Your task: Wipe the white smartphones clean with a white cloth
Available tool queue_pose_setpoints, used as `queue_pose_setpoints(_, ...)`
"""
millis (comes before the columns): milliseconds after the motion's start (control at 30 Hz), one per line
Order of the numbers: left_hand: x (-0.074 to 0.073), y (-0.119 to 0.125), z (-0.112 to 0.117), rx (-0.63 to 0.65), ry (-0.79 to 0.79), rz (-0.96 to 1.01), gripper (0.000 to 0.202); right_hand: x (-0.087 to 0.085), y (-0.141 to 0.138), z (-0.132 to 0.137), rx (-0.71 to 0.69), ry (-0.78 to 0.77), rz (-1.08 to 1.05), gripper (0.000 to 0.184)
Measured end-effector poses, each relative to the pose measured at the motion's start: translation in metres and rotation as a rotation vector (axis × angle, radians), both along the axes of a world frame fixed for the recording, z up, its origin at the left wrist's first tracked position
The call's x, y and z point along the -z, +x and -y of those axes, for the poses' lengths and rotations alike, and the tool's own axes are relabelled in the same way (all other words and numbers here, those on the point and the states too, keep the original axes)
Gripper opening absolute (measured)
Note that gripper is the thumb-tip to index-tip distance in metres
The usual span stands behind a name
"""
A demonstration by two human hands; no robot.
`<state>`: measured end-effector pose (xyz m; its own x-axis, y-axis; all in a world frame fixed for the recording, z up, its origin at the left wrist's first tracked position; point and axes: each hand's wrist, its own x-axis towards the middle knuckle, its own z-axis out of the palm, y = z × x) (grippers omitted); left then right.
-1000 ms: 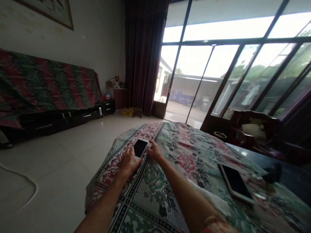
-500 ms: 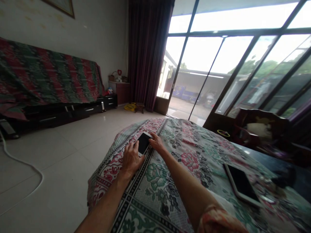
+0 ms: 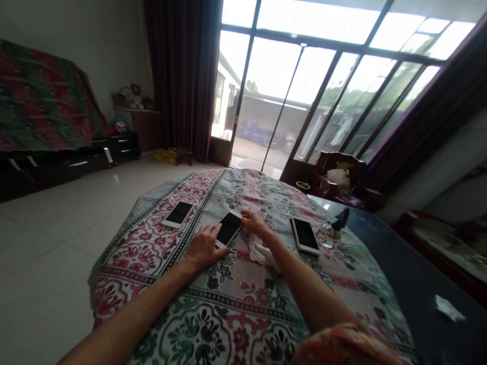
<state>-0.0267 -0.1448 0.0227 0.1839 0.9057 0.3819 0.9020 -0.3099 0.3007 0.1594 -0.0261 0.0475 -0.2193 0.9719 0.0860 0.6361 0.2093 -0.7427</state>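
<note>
Floral cloth [image 3: 243, 329] | left hand [image 3: 203, 248] and right hand [image 3: 254, 224] on middle phone [image 3: 229, 229], grip unclear | risk: loose fingers let it slip

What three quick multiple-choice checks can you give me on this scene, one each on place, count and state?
1. Where is the middle smartphone? A: between the left hand and right hand; B: on the floor; C: on the dark table.
2. How many smartphones lie on the floral cloth? A: two; B: three; C: four.
3. How do their screens lie? A: face down; B: face up and lit; C: face up and dark.

1: A, the two hands flank it on the cloth.
2: B, the left smartphone and right smartphone lie either side of the middle one.
3: C, all three show black glass upward.
</note>
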Motion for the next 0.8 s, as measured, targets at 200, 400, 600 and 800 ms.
queue_pose_setpoints(200,-0.012,0.05,0.003,-0.021,-0.038,-0.012,0.08,-0.003,0.037,0.013,0.014,0.018,-0.009,0.04)
queue_pose_setpoints(400,-0.011,0.07,0.002,-0.036,-0.053,-0.056,0.085,-0.011,0.069,0.048,-0.043,0.073,0.013,0.043)
queue_pose_setpoints(600,-0.006,0.067,-0.004,-0.039,-0.046,-0.068,0.09,-0.01,0.08,0.096,-0.346,0.411,0.017,0.033)
queue_pose_setpoints(800,0.002,0.058,-0.004,0.03,0.036,-0.023,0.088,0.002,0.086,0.123,-0.455,0.519,0.195,0.031)
